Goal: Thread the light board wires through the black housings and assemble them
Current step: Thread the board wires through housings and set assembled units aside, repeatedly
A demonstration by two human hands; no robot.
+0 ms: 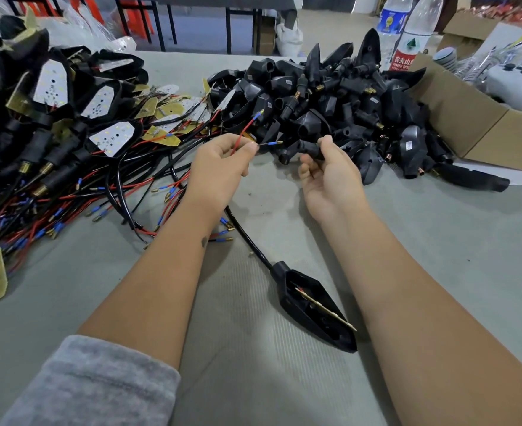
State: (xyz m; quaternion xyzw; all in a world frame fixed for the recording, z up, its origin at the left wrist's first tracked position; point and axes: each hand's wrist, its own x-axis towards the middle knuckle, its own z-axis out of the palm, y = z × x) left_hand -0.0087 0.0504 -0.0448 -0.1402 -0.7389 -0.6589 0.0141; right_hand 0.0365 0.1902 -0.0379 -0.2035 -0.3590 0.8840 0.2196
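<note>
My left hand (222, 162) pinches a red and a black wire (243, 132), whose blue-sleeved brass tips point right. A sheathed black cable (247, 238) leads from under that hand down to a black housing (312, 305) lying on the table between my forearms, with a light board (325, 309) sitting edge-up inside it. My right hand (327, 176) grips a small black stem housing (302, 149), its open end facing the wire tips a short gap away.
A heap of black housings (345, 103) fills the far middle. Assembled lights and loose wired boards (69, 133) pile up at left. A cardboard box (475, 118) and two water bottles (407, 32) stand at the far right. Grey table cloth (253, 379) lies near me.
</note>
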